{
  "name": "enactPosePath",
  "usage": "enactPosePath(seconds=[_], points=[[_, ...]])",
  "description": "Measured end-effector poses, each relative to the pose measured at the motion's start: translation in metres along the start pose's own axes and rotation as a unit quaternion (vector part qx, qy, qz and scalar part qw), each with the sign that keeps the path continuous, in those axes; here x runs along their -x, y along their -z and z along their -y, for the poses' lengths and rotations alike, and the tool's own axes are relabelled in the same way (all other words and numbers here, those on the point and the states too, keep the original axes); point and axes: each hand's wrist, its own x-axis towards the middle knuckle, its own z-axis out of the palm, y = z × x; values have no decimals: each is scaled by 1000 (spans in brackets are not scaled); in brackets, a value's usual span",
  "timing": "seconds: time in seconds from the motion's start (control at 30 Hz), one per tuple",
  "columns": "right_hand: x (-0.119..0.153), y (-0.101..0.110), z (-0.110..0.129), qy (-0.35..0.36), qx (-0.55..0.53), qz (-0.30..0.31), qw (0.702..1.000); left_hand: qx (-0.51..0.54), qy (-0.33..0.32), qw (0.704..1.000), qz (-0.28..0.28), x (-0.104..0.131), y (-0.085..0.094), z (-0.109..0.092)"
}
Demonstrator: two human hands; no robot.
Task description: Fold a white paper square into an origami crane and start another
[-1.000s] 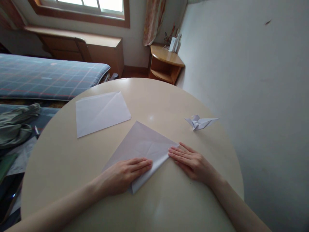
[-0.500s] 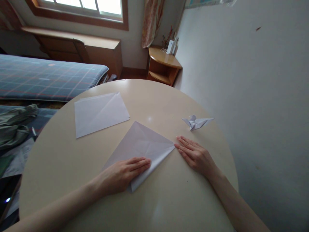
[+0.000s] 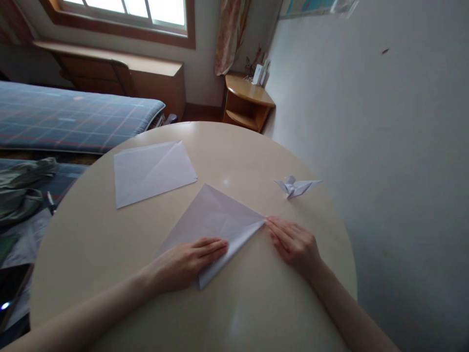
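A folded sheet of white paper [image 3: 216, 210] lies on the round cream table, with a crease through its middle and its lower right edge folded. My left hand [image 3: 190, 261] rests flat on its lower part, fingers straight and side by side. At the paper's right corner, my right hand [image 3: 293, 242] has its fingers drawn together, the fingertips on the tip. A white origami bird [image 3: 296, 187] stands just beyond my right hand. Farther back on the left lies a stack of white paper [image 3: 154, 173].
The round table [image 3: 238, 151] stands beside a pale wall on the right. Behind it are a bed with a checked mattress [image 3: 73, 117], a corner shelf [image 3: 249, 90] and a desk [image 3: 154, 63]. Clothing [image 3: 22, 190] and a dark device [image 3: 12, 288] are at the left.
My right hand's fingers have drawn closer together and moved onto the paper's right corner. My left hand stays on the paper. The view has shifted slightly.
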Motion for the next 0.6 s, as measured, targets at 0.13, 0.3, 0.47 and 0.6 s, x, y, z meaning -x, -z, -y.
enactPosePath(seconds=[0.13, 0.3, 0.47, 0.6], points=[[-13, 3, 34, 81, -73, 63, 992, -1, 1, 1000, -3, 0, 0, 0], [-16, 1, 42, 70, -95, 112, 987, 2, 7, 1000, -2, 1, -2, 0], [-12, 0, 34, 27, -160, 132, 978, 6, 8, 1000, -3, 1, -2, 0], [-19, -3, 37, -93, -171, 55, 979, -6, 2, 1000, 3, 1, -2, 0]])
